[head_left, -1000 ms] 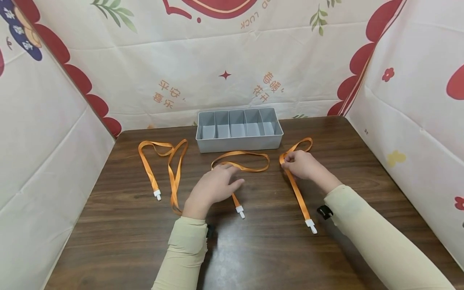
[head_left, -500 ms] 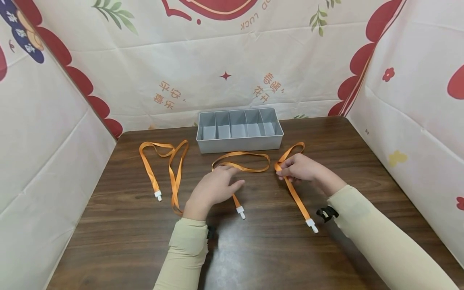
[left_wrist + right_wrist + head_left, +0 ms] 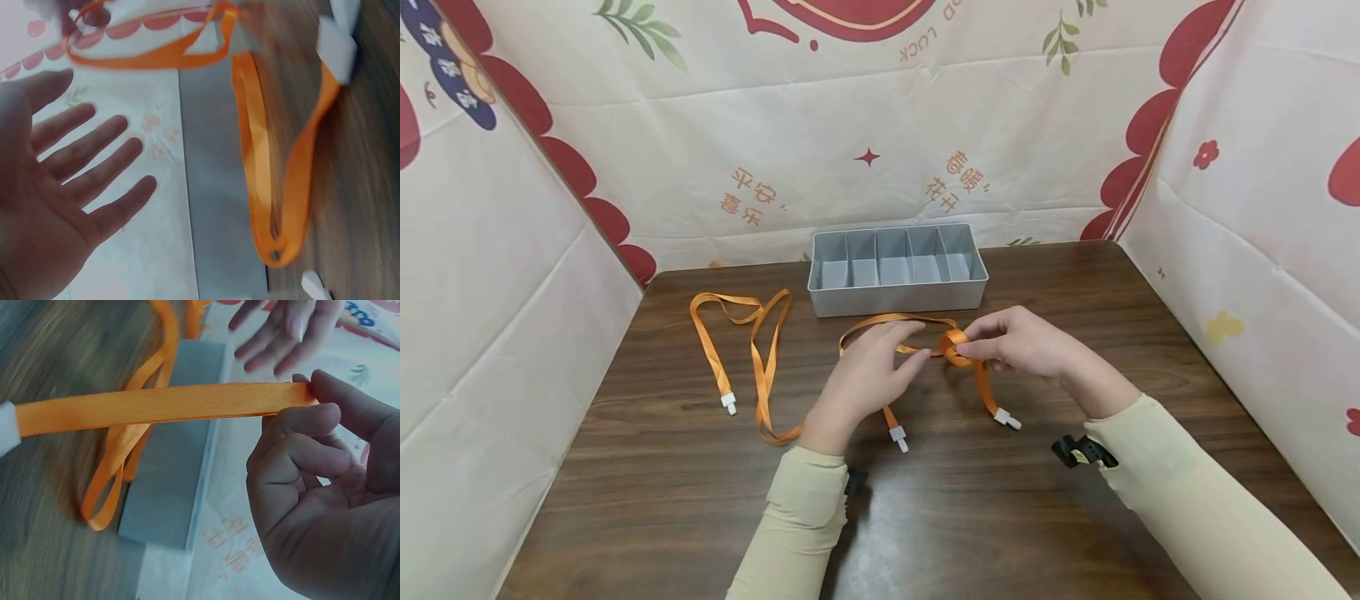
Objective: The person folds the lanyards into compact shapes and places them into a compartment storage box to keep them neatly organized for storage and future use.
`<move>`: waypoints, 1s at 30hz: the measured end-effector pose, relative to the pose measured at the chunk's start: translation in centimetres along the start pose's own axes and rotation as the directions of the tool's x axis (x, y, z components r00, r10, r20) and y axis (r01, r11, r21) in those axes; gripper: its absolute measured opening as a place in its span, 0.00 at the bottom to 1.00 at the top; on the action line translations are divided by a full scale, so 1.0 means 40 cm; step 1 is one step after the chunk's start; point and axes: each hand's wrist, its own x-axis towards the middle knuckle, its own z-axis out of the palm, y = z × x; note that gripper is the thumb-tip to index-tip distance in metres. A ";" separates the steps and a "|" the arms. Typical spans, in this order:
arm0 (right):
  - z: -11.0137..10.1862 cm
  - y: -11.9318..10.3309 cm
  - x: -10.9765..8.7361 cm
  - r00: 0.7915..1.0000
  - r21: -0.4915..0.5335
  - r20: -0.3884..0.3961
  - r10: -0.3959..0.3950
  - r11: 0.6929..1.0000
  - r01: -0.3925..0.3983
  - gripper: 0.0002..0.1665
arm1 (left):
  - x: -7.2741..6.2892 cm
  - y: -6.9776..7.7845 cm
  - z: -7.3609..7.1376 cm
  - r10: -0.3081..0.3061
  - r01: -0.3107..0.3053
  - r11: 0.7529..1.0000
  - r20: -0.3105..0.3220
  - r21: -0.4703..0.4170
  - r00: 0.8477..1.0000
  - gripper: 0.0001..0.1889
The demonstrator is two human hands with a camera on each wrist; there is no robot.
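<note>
My right hand (image 3: 1026, 346) pinches an orange lanyard (image 3: 983, 385) between thumb and fingertips. In the right wrist view its flat strap (image 3: 169, 405) stretches sideways from the fingers to a white clip (image 3: 7, 428). Seen from the head, the strap bends in a loop at the fingertips and the clip hangs to the lower right. My left hand (image 3: 871, 379) holds nothing; the left wrist view shows its fingers (image 3: 94, 140) spread and nearly straight. Below it a second orange lanyard (image 3: 887, 317) lies on the table, partly hidden by the hand, with its white clip (image 3: 898, 437) in sight.
A third orange lanyard (image 3: 762, 367) lies loosely folded on the left of the brown wooden table (image 3: 647, 500). Behind the middle lanyard stands a grey divided box (image 3: 898, 300) with several compartments. Printed white cloth (image 3: 820, 125) encloses the back and sides.
My right hand has moved left, lifting the right lanyard's strap off the table and drawing its clip up and left. The left hand has shifted slightly right and up toward it.
</note>
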 end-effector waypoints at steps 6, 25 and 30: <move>0.015 -0.041 -0.028 0.998 0.063 -0.027 -0.049 0.997 0.051 0.22 | 0.023 0.044 0.006 0.070 -0.074 0.997 -0.122 -0.029 0.990 0.21; 0.049 -0.190 -0.059 0.963 0.144 -0.218 -0.160 0.970 0.194 0.19 | 0.044 0.053 -0.036 0.208 -0.339 0.901 -0.415 -0.272 0.886 0.10; 0.065 -0.211 -0.057 0.947 0.181 -0.247 -0.207 0.950 0.255 0.17 | 0.043 0.051 -0.040 0.232 -0.403 0.876 -0.500 -0.266 0.835 0.10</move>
